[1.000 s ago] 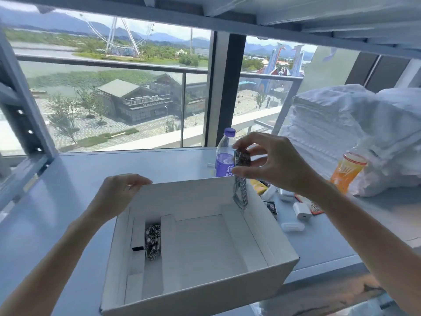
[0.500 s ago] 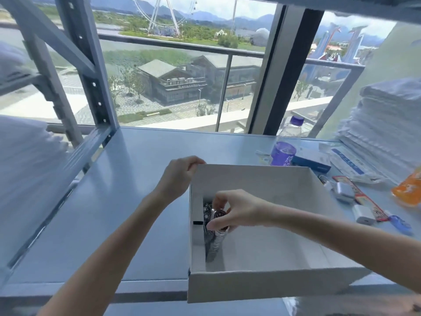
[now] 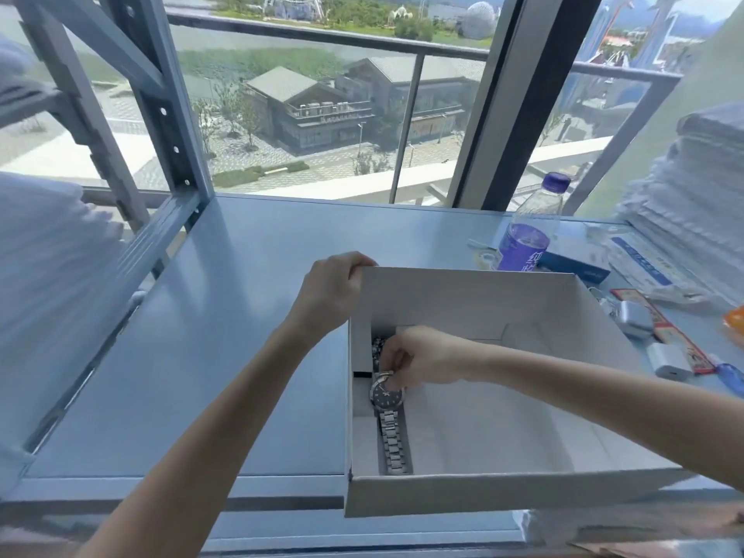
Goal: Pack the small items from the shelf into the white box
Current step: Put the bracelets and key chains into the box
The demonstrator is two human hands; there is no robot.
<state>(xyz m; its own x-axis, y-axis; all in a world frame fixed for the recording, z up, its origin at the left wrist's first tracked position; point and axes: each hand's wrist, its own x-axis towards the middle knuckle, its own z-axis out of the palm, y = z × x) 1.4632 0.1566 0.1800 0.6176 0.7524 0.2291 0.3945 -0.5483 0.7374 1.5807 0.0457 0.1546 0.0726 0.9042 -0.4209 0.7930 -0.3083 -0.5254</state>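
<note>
The watch (image 3: pixel 387 396) lies in the narrow slot along the left wall of the white box (image 3: pixel 503 493), dial up. Its long axis runs front to back, and the steel band stretches toward the box's near wall. The right hand (image 3: pixel 422 360) reaches in from the right, forearm crossing the box, fingertips pinching the far edge of the watch case. The left hand (image 3: pixel 330 296) curls over the box's far left corner and grips the rim. Just beyond the watch sits a dark item (image 3: pixel 376 350), half hidden by fingers, possibly a second watch. The box rests on the grey shelf (image 3: pixel 241 316), with a water bottle (image 3: pixel 527 235) behind it.
</note>
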